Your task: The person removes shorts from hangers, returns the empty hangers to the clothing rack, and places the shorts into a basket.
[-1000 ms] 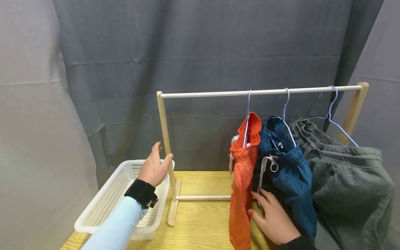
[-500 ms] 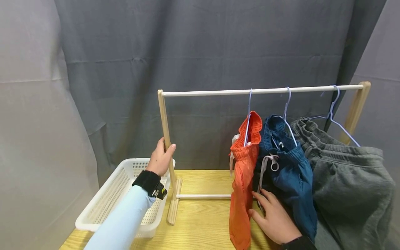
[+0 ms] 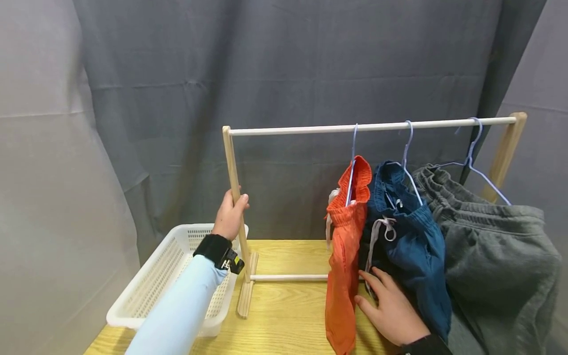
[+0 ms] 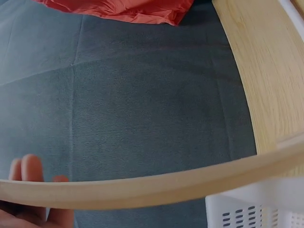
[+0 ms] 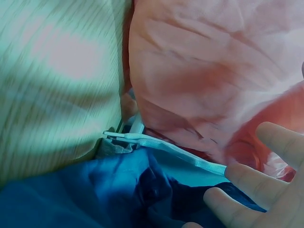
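My left hand (image 3: 230,215) holds the left wooden post (image 3: 232,170) of a small clothes rack, thumb on one side and fingers on the other. In the left wrist view, fingertips (image 4: 31,167) show past the post. My right hand (image 3: 392,311) lies between orange shorts (image 3: 341,266) and blue shorts (image 3: 419,256), its fingers spread. One of its fingertips is right at the white drawstring (image 5: 190,159) of the blue pair. Grey shorts (image 3: 499,256) hang farthest right. Each pair is on a pale purple hanger (image 3: 408,143) hooked over the white top rail (image 3: 293,130).
A white perforated plastic basket (image 3: 116,315) stands on the wooden table (image 3: 284,315), left of the rack and partly behind my left arm. The rack's lower white bar (image 3: 288,278) runs just above the tabletop. Grey cloth (image 3: 284,59) hangs behind everything.
My left hand has moved up and right from above the basket and closed around the rack's post. My right hand and the shorts have stayed where they were.
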